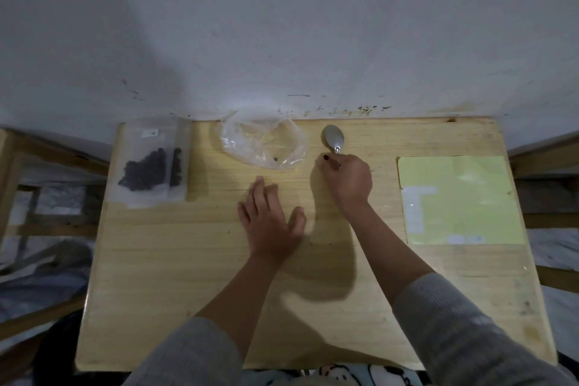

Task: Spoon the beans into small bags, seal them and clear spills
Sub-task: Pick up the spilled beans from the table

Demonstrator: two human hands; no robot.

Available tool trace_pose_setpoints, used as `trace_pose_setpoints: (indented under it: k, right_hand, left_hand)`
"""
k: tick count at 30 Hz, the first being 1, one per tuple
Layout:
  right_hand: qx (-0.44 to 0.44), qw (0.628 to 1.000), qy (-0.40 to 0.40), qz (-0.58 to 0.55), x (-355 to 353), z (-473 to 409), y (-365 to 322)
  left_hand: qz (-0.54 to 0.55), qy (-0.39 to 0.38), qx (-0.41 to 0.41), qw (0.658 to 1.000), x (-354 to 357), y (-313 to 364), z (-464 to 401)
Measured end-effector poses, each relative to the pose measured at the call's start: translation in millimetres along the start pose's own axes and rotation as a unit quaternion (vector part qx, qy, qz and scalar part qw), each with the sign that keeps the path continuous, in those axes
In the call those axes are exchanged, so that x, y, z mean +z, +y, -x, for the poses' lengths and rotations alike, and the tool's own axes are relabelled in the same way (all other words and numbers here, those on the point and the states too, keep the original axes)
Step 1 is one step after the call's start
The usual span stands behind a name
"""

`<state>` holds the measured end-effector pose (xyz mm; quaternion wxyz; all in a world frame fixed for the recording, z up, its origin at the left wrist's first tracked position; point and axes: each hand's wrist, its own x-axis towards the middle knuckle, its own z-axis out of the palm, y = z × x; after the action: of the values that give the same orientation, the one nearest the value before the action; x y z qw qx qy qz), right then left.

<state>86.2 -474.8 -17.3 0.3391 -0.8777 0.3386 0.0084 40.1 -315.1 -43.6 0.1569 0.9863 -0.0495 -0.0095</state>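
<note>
Dim, soft-focused light falls brightest on the wall just beyond the tabletop (pixel 313 307), forearm shadows pool on its near middle, glare glints off the clear bag (pixel 263 142), and wide-angle bending curves the tabletop's edges.

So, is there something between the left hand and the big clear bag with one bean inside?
Nothing visible. The left hand lies open and flat on the wooden table, and only bare wood separates its fingertips from the clear bag behind it. The right hand, holding the spoon, is off to the side.
</note>
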Motion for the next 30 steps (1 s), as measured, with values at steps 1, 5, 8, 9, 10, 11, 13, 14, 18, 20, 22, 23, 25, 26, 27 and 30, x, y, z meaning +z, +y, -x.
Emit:
trace_pose_setpoints:
  k: [1, 5, 8, 9, 10, 11, 13, 14, 18, 20, 22, 23, 25, 26, 27, 30]
  right_hand:
    - [-0.004, 1.000, -0.003, 0.014, -1.2, -1.1, -1.5]
    - [-0.033, 0.998, -0.013, 0.055, -6.3, -4.3, -8.3]
    - [-0.051, 0.996, -0.021, 0.072, -6.1, -5.5, -9.4]
    - [-0.056, 0.996, -0.020, 0.061, -6.0, -5.1, -9.4]
    - [-0.063, 0.997, -0.016, 0.030, -5.8, -4.2, -9.4]
    - [-0.071, 0.997, -0.010, -0.022, -6.7, -2.0, -10.1]
    - [-0.067, 0.990, -0.002, -0.127, -10.3, 5.3, -11.5]
    - [-0.050, 0.985, -0.001, -0.168, -11.8, 10.0, -12.6]
    - [0.098, 0.931, -0.023, -0.352, -14.5, 27.7, -22.3]
    - [0.179, 0.871, -0.053, -0.454, -17.5, 33.7, -29.3]
    - [0.205, 0.826, -0.080, -0.519, -21.2, 39.5, -35.3]
    - [0.204, 0.809, -0.092, -0.544, -22.1, 41.5, -38.1]
    - [0.196, 0.783, -0.109, -0.580, -20.2, 44.0, -41.6]
    - [0.191, 0.780, -0.111, -0.586, -18.7, 45.1, -43.3]
    - [0.188, 0.783, -0.109, -0.584, -16.9, 45.6, -44.8]
    - [0.180, 0.798, -0.102, -0.566, -14.2, 44.0, -51.6]
  left_hand:
    - [-0.002, 0.002, 0.001, 1.000, 0.4, 0.0, 0.1]
    - [-0.002, -0.006, 0.000, 1.000, 1.6, -1.1, 0.1]
    - [0.002, -0.013, -0.002, 1.000, 2.7, -1.3, 0.6]
    - [0.002, -0.012, -0.001, 1.000, 2.4, -1.4, 0.8]
    - [0.003, -0.010, 0.000, 1.000, 2.5, -1.6, 0.2]
    - [0.007, -0.008, 0.000, 1.000, 2.0, -1.8, 0.2]
    - [0.026, -0.005, 0.001, 1.000, 0.3, -2.3, 1.3]
    - [0.039, -0.002, 0.004, 0.999, -0.7, -3.0, 1.6]
    - [0.104, 0.017, 0.005, 0.994, -4.0, -7.9, -1.3]
    - [0.151, 0.029, -0.020, 0.988, -9.3, -7.5, -3.7]
    - [0.195, 0.029, -0.035, 0.980, -18.0, -6.1, -5.1]
    - [0.209, 0.027, -0.035, 0.977, -22.5, -6.9, -6.4]
    - [0.228, 0.031, -0.023, 0.973, -27.3, -13.3, -12.7]
    - [0.243, 0.034, -0.019, 0.969, -28.4, -17.8, -18.0]
    - [0.263, 0.037, -0.023, 0.964, -30.3, -21.4, -23.6]
    - [0.310, 0.045, -0.038, 0.949, -41.1, -26.9, -44.5]
